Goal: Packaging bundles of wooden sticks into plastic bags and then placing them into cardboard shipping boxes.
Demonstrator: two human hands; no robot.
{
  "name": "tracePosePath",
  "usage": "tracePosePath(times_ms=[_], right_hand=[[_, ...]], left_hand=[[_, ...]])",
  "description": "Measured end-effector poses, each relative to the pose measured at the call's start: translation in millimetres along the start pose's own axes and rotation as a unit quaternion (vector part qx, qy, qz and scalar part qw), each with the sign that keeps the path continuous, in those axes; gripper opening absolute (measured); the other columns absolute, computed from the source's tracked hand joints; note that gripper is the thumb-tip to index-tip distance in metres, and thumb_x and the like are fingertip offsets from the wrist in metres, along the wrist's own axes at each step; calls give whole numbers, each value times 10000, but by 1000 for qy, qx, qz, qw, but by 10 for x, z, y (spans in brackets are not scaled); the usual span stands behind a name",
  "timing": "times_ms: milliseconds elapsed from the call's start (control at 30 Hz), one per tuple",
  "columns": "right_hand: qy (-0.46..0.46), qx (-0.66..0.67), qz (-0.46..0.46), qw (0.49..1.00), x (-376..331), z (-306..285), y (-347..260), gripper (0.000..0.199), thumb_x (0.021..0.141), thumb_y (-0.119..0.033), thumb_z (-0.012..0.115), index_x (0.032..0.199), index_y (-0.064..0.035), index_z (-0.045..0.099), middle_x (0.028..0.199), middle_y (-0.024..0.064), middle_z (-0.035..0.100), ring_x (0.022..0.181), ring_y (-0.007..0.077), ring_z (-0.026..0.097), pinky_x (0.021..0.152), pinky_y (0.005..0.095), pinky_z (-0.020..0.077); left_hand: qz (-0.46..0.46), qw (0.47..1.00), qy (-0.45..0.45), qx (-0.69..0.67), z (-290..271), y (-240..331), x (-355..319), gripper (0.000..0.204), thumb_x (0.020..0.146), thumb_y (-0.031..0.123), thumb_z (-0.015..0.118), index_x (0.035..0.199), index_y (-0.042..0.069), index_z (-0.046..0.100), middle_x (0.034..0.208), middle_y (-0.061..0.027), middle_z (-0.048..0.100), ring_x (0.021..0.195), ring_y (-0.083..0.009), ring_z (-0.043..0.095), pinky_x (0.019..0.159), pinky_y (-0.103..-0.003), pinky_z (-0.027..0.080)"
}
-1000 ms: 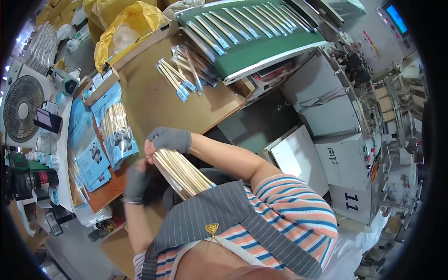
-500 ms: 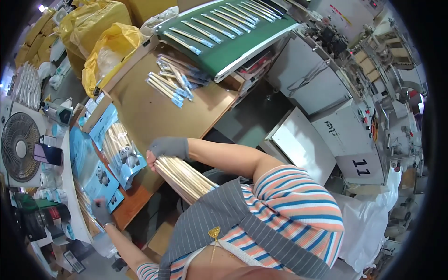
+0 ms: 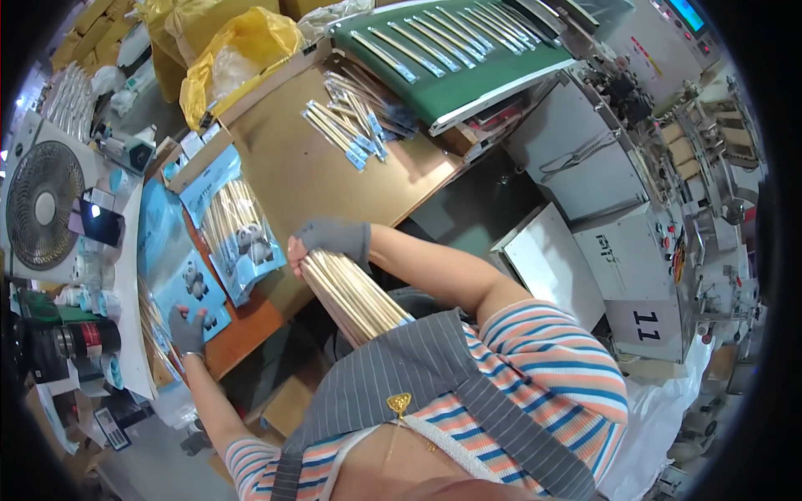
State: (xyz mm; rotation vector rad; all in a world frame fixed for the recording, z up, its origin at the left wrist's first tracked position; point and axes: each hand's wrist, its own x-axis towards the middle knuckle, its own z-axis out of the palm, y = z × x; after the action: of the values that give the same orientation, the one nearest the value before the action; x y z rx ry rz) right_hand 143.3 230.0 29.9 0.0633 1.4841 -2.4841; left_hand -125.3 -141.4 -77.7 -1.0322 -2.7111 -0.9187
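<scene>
Head view showed the right hand (image 3: 332,239) closed around a bundle of sticks (image 3: 355,292); the left hand (image 3: 188,331), half open, seemingly empty, was near a blue bag (image 3: 182,292).

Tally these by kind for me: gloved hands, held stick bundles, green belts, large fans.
Gloved hands: 2, the left hand and the right hand
Held stick bundle: 1
Green belt: 1
Large fan: 1
Total: 5
</scene>
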Motion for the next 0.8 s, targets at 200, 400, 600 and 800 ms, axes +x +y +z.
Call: tracePosePath(times_ms=[200,400,600,800], right_hand=[[-12,-8,-25,1000,46,68,-69,159,791,-135,615,784,23,632,760,115,651,691,166,624,650,261,485],[6,23,4,1000,-40,32,-86,183,783,-149,630,783,34,644,776,133,650,726,183,624,698,285,483],[-10,12,8,1000,-5,95,-106,160,812,-127,617,809,33,625,781,129,648,733,193,641,681,277,493],[-25,22,-1,999,84,16,-54,248,779,-132,636,941,55,618,795,134,644,737,191,635,693,280,490]], left_hand=[[-124,990,-26,-61,-74,-147,56,312,847,276,617,730,13,498,628,-44,467,594,-157,404,581,-303,368],[-85,972,-219,-7,-309,5,381,370,902,315,508,810,-32,598,659,-46,549,662,-114,493,623,-290,409],[-107,955,-271,52,-438,-77,574,282,804,268,583,791,-10,631,685,-73,608,630,-194,580,582,-331,442],[13,947,239,216,-702,771,707,253,908,227,484,838,19,610,747,-169,616,689,-318,603,615,-371,446]])
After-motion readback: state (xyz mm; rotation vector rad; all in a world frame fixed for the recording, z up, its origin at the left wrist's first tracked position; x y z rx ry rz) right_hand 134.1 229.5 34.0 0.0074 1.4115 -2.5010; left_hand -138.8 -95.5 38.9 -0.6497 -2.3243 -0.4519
